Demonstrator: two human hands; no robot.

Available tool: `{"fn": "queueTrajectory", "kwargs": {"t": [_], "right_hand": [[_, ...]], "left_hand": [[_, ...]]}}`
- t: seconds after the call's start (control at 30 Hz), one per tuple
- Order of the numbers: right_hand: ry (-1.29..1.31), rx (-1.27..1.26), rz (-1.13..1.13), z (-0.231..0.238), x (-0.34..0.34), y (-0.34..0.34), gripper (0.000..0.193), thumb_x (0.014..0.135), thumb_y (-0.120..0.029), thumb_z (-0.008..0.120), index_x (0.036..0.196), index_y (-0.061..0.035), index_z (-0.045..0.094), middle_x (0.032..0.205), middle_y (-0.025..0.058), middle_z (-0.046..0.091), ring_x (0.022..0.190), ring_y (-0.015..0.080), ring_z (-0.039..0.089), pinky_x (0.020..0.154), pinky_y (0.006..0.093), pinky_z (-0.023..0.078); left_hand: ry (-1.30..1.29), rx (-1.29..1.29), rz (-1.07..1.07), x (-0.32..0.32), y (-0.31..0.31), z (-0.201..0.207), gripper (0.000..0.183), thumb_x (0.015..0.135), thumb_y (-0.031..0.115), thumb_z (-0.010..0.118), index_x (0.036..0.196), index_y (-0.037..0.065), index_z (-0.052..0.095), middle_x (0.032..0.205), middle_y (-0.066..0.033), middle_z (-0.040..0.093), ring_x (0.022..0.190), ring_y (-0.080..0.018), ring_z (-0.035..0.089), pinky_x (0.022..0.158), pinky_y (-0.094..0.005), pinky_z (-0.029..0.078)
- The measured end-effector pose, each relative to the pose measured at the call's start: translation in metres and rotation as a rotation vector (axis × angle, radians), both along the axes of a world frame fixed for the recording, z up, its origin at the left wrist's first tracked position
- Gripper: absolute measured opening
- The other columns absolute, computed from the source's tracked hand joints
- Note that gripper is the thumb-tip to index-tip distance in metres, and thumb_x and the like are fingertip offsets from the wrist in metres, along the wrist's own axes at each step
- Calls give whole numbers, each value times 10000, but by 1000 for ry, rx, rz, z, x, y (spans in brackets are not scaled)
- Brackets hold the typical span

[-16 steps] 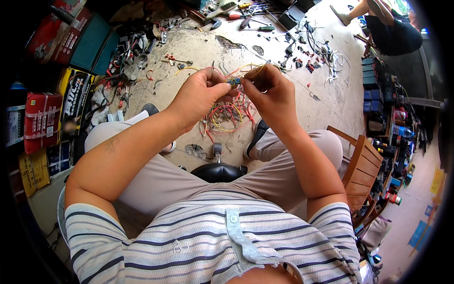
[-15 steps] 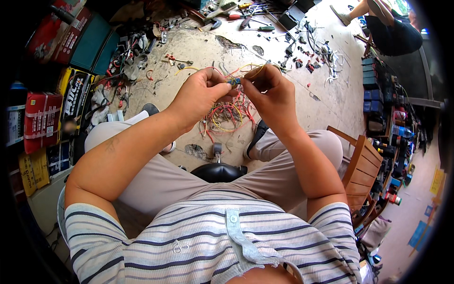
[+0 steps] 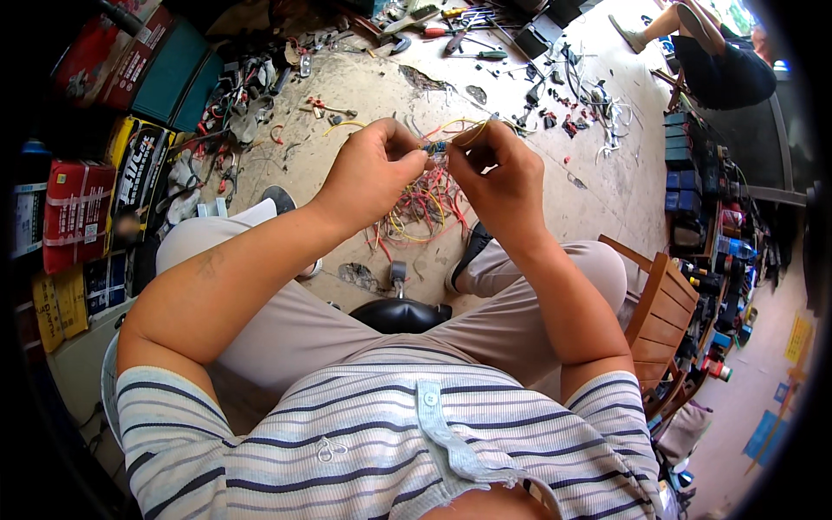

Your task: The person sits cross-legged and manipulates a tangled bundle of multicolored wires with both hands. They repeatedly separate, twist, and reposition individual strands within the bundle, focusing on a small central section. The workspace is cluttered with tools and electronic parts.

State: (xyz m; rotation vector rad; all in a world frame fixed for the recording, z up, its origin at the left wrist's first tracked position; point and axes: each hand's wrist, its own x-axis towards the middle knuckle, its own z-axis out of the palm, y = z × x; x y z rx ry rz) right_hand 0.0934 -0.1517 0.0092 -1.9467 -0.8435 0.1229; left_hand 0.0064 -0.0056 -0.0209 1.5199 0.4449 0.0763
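Observation:
My left hand (image 3: 368, 173) and my right hand (image 3: 503, 178) meet in front of me above the floor, fingertips close together. Between them is a small blue part (image 3: 436, 148) with thin wires; it may be a little circuit board, but the fingers cover much of it. The left thumb and forefinger pinch its left end. My right fingers are bent in a pinch at its right side, with a thin yellow wire (image 3: 472, 132) looping by them. Below the hands a tangle of red, yellow and white wires (image 3: 416, 212) hangs or lies; which, I cannot tell.
Screwdrivers and other hand tools (image 3: 472, 43) lie at the far side of the floor (image 3: 347, 95), with scraps (image 3: 598, 104) to their right. Boxed batteries (image 3: 78, 212) are stacked at left. A wooden chair (image 3: 663, 303) stands right; another person (image 3: 715, 61) sits at far right.
My right fingertips have drawn slightly to the right, away from the left ones, and the blue part between them has turned a little. My left hand stays nearly in place.

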Motion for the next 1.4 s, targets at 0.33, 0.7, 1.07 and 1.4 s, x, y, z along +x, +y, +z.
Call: {"fn": "queueTrajectory", "kwargs": {"t": [0.33, 0.7, 1.07, 1.4], "right_hand": [[132, 82, -5, -8, 2, -1, 92, 770, -37, 680, 799, -9, 597, 635, 38, 614, 575, 50, 563, 525, 214, 451], [104, 57, -22, -7, 1, 0, 84, 775, -39, 677, 796, -12, 601, 622, 25, 599, 556, 41, 539, 512, 205, 436], [-147, -26, 23, -9, -1, 1, 126, 755, -63, 691, 781, -52, 568, 707, 91, 603, 571, 211, 599, 517, 294, 473], [-128, -31, 77, -10, 10, -1, 107, 745, -59, 704, 834, -46, 645, 725, 64, 609, 583, 166, 576, 529, 263, 453]], "left_hand": [[15, -73, 25, -1, 0, 5, 109, 853, 28, 578, 937, -33, 546, 899, -104, 634, 844, -146, 639, 766, -252, 510], [25, -145, 42, -2, -3, 11, 89, 846, 23, 582, 911, -32, 556, 881, -97, 639, 824, -135, 634, 744, -238, 503], [16, 3, 30, -2, -4, 8, 88, 841, 25, 606, 896, -26, 559, 862, -87, 641, 813, -125, 633, 733, -233, 516], [78, -529, 76, -3, 0, 19, 94, 887, 65, 555, 944, -7, 534, 940, -122, 635, 860, -170, 638, 809, -270, 527]]}}
